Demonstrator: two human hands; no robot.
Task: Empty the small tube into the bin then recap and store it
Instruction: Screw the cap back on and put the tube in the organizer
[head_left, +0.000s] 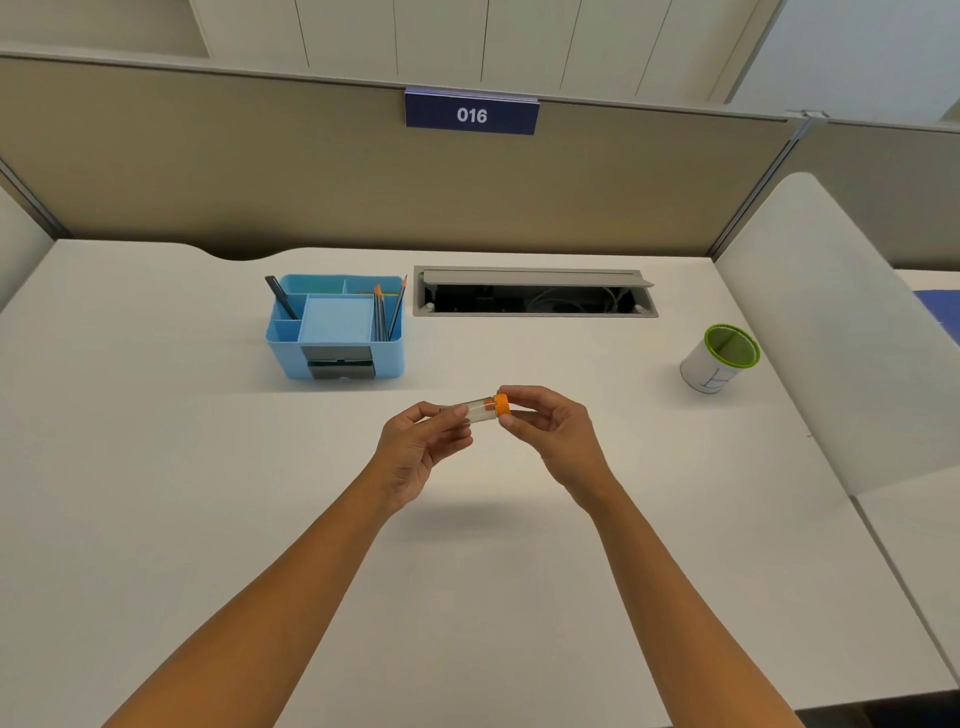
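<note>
**Two hands on one small tube**

Both our hands hold the small tube (480, 410) level above the white tabletop (208, 467). Our left hand (415, 449) grips the clear body with its fingers (457, 415), while our right hand (556, 431) pinches the orange cap (502, 405). The blue organizer (335, 327) stands well behind, the green-rimmed bin (719, 358) far right.
</note>
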